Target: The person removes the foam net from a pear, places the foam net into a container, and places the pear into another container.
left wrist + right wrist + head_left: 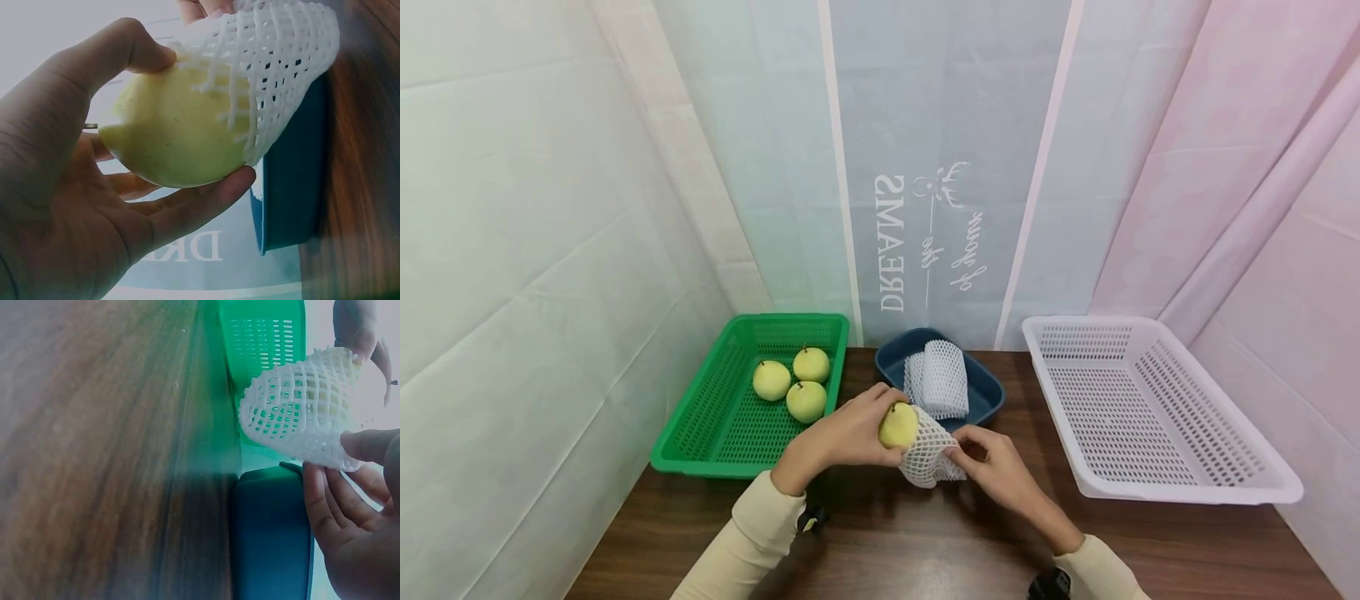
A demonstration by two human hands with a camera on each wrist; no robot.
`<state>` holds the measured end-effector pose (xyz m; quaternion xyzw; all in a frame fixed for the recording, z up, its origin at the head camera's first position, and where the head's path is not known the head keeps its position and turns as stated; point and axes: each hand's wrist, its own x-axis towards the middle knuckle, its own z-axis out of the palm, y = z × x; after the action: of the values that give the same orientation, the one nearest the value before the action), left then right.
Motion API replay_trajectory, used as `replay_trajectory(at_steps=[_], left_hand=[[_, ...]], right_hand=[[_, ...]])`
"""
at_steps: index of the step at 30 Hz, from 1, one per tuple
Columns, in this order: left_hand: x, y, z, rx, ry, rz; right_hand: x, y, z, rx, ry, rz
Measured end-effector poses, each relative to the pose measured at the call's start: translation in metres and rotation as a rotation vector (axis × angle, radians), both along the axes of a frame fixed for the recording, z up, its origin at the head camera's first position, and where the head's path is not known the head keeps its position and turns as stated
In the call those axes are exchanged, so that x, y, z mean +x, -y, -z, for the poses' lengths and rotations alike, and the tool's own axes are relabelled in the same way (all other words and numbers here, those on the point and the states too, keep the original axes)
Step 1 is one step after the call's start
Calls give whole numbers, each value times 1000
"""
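Note:
A yellow-green pear (pixel 898 426) is gripped by my left hand (pixel 856 429), thumb on one side and fingers on the other, with its stem end showing. Over the pear's other end sits a white foam net sleeve (pixel 927 454), covering part of the fruit in the left wrist view. My right hand (pixel 998 468) pinches the sleeve's edge between thumb and fingers, as the right wrist view shows. Both hands are above the table, just in front of a dark blue tray (pixel 987 392). More white foam net sleeves (pixel 946 379) lie in that tray.
At the left a green basket (pixel 700 408) holds three pears (pixel 807 402). A white basket (pixel 1150 417) stands at the right with its slotted floor showing. The wooden table (pixel 880 542) runs along the front, and a printed curtain (pixel 955 100) hangs behind.

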<state>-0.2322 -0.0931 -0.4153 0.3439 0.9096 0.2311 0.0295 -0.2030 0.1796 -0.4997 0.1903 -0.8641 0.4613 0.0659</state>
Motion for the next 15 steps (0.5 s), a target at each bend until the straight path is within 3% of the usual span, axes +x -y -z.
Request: replay_trajectory(at_steps=[5,15], left_hand=[[-2,2,-4,18,-4,-3],[-9,10,-14,28,-41,10]], right_hand=[[-2,-1,-2,-32,20,21],[-7,-4,-4,-95,-57,77]])
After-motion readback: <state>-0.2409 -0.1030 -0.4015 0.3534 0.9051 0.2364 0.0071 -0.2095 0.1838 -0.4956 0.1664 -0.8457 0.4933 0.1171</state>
